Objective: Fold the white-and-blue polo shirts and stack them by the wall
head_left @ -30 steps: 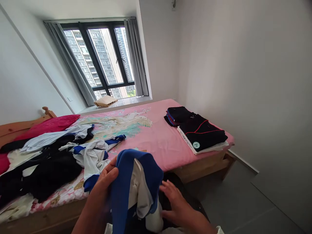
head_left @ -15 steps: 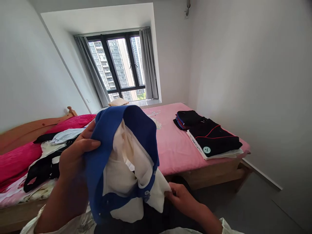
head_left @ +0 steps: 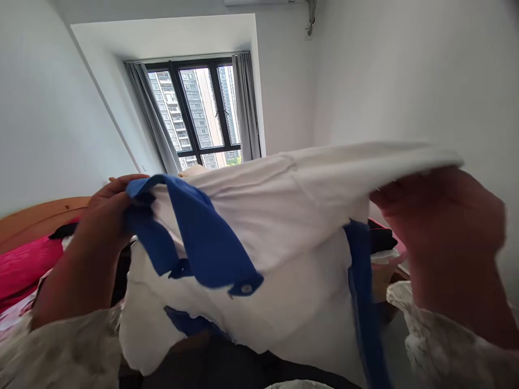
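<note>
A white shirt (head_left: 300, 216) with a blue collar (head_left: 206, 232) hangs stretched between my two hands in front of me. My left hand (head_left: 115, 197) is closed on the cloth at the collar end. On the far side, my right hand (head_left: 438, 210) grips the white fabric from beneath, its fingers partly covered by the cloth. A button shows on the collar's tip, and a blue strip (head_left: 360, 286) runs down the shirt's right part. The lower part of the shirt falls over my dark-clad lap.
A bed with a wooden headboard (head_left: 44, 216) and a dark pink pillow (head_left: 32, 254) lies to the left. Folded black clothes (head_left: 381, 237) show behind the shirt at the right. Beyond stands a window (head_left: 198, 108) with grey curtains (head_left: 247, 102).
The shirt has been spread out sideways and lifted. My right hand has moved up and to the right with the cloth, and my left hand has risen slightly left.
</note>
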A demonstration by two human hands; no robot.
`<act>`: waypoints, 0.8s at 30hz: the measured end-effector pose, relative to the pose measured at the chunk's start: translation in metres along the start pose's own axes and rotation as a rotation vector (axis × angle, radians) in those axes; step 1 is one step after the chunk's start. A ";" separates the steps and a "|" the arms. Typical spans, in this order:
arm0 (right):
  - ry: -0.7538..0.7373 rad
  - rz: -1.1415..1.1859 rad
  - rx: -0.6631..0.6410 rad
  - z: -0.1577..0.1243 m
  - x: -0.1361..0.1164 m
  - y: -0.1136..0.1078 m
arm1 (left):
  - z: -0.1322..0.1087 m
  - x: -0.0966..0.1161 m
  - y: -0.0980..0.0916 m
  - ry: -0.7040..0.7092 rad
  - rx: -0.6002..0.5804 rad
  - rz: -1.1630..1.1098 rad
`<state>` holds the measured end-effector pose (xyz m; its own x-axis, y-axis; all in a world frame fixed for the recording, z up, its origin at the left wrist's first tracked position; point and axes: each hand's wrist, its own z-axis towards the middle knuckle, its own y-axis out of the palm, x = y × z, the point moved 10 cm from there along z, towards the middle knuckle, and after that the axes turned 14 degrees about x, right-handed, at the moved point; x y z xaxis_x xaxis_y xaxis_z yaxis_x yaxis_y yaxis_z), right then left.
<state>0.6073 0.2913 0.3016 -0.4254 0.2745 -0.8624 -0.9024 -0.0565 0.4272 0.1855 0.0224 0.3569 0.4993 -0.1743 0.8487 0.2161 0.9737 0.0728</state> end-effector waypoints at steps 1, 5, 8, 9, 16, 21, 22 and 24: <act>0.004 0.188 -0.125 0.010 0.001 0.026 | 0.009 -0.014 0.015 -0.032 -0.032 0.001; 0.093 0.238 -0.246 0.065 0.070 0.088 | 0.043 -0.093 0.052 -0.220 0.053 0.120; 0.145 -0.043 -0.079 0.089 0.153 0.072 | 0.031 -0.148 0.064 -0.296 0.089 0.167; 0.168 -0.098 -0.051 0.087 0.180 0.058 | 0.016 -0.165 0.066 -0.313 0.062 0.171; 0.371 -0.473 0.056 -0.026 0.338 -0.115 | -0.211 -0.283 0.056 -0.538 -0.432 0.238; 0.473 -0.534 -0.091 -0.130 0.392 -0.167 | -0.342 -0.312 0.072 -0.592 -0.729 0.239; 0.457 -0.542 -0.150 -0.142 0.397 -0.166 | -0.357 -0.310 0.082 -0.547 -0.786 0.248; 0.391 -0.582 -0.238 -0.157 0.400 -0.159 | -0.376 -0.304 0.105 -0.424 -0.868 0.291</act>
<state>0.5694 0.2599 -0.1539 0.1728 -0.0357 -0.9843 -0.9610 -0.2252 -0.1605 0.3720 0.1226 -0.0909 0.3268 0.2843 0.9013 0.7540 0.4965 -0.4300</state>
